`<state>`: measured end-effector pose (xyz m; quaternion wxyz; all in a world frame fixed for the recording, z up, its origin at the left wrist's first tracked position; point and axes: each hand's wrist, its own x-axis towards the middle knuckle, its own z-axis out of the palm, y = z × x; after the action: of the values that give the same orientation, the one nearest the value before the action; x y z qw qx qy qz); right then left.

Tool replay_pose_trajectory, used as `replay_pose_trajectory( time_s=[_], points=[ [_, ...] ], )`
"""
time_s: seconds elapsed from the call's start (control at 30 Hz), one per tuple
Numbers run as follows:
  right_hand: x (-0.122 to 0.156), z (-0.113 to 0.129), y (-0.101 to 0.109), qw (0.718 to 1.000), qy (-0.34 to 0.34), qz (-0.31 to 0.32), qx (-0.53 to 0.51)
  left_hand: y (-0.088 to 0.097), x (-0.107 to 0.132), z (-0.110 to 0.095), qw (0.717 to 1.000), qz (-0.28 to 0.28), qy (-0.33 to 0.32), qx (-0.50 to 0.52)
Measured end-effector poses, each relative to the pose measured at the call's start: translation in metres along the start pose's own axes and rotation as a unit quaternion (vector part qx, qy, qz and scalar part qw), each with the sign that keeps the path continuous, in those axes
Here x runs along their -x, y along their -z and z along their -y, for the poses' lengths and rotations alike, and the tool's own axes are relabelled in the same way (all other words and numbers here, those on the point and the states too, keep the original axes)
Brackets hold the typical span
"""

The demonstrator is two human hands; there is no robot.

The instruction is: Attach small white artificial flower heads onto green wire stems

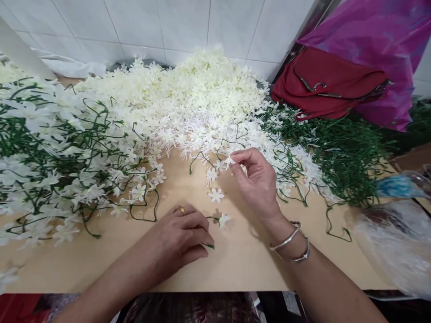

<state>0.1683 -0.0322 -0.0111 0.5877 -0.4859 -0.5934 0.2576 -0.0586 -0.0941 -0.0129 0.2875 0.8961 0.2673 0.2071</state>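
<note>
My left hand (186, 233) rests low over the table with its fingers closed round a green plastic stem (209, 246). One branch of that stem comes out by the knuckles and bears a white artificial flower (223, 220); the bare tip shows below the index finger. My right hand (254, 179) is raised a little, thumb and forefinger pinching a small white petal piece (229, 161). Just left of it lie a loose flower head (216, 194) and a spiky white piece (211, 175) on the wood.
Cream-white blossoms (208, 85) are heaped against the tiled wall. Stemmed flowers (67, 157) pile up at left. Green stems (353, 152) lie at right, below a red handbag (333, 83) and a purple plastic bag (380, 40). A clear plastic bag (397, 242) sits at the right edge.
</note>
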Motion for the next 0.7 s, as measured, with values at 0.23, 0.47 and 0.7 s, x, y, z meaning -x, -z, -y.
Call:
replay_pose_trajectory(
  time_s=[0.23, 0.47, 0.7],
  points=[
    [-0.006, 0.003, 0.005, 0.994, -0.083, 0.017, -0.064, -0.009, -0.01, -0.001, 0.985, -0.113, 0.059, 0.118],
    [-0.005, 0.009, 0.008, 0.931, -0.205, 0.242, -0.18, 0.001, -0.015, 0.01, 0.892, -0.264, 0.231, 0.285],
    [-0.001, 0.012, 0.002, 0.903, -0.213, 0.339, -0.158, -0.001, -0.01, 0.013, 0.88, -0.264, 0.241, 0.313]
  ],
)
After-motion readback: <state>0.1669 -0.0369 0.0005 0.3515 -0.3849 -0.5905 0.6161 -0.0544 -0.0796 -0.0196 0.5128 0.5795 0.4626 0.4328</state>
